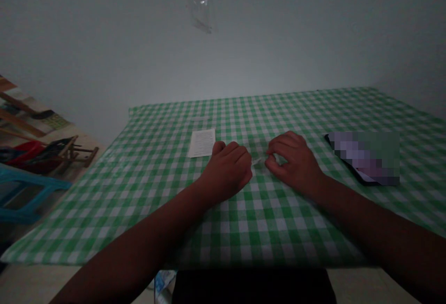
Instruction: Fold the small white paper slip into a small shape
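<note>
My left hand [230, 167] is closed in a loose fist above the checked tablecloth, near the table's middle. From its finger side a small whitish, see-through strip [257, 161] pokes out toward the right; its kind is too blurred to name. Thumb and fingertips of my right hand [291, 161] come together in a pinch just right of that strip. Whether the pinch touches the strip's end or holds anything I cannot make out. A small white sheet of printed paper [202, 143] lies flat beyond and left of my left hand.
A green and white checked tablecloth [272, 234] covers the table, which meets a pale wall [278, 39]. To the right lies a dark-edged phone or tablet [365, 160], its screen pixelated. Clear plastic [201, 4] hangs on the wall. A blue stool [31, 197] stands at left.
</note>
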`<state>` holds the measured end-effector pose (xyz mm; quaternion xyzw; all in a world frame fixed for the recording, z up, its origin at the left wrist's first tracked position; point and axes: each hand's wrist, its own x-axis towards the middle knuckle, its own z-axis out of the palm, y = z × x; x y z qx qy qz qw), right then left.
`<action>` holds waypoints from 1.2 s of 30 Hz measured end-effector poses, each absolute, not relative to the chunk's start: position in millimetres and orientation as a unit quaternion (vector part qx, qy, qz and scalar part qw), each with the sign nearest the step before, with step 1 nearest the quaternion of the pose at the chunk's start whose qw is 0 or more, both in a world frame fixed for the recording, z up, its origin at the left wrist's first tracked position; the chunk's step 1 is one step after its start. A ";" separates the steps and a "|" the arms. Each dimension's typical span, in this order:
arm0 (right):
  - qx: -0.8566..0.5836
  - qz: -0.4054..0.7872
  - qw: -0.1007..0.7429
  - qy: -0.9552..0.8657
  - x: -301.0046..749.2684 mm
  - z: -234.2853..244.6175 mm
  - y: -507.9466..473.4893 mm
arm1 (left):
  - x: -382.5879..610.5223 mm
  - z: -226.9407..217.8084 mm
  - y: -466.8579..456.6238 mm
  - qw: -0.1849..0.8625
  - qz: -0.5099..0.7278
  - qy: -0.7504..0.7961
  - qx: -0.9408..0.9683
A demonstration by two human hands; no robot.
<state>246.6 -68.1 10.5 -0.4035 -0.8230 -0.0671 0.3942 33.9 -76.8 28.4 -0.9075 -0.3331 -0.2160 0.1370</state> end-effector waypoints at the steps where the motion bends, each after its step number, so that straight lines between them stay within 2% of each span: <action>1: -0.412 -0.069 0.406 -0.813 249.6 10.5 -64.4 | 32.4 28.5 -75.7 0.130 -0.222 -0.341 -0.904; 9: -0.373 0.009 0.434 -0.820 245.1 6.9 -68.1 | 25.2 15.7 -65.7 -0.056 -0.291 -0.390 -0.872; 13: -0.372 0.065 0.425 -0.823 241.2 1.0 -71.7 | 23.7 8.3 -59.4 -0.094 -0.296 -0.383 -0.870; 23: -0.444 0.236 0.429 -0.751 241.4 -2.1 -70.1 | 23.4 8.4 -58.3 -0.050 -0.272 -0.340 -0.899; 30: -0.433 0.407 0.451 -0.666 235.9 -3.5 -70.6 | 26.8 9.7 -65.8 0.043 -0.256 -0.341 -0.904; 36: -0.426 0.464 0.455 -0.630 234.0 -5.6 -68.9 | 28.9 11.5 -67.1 0.087 -0.241 -0.318 -0.913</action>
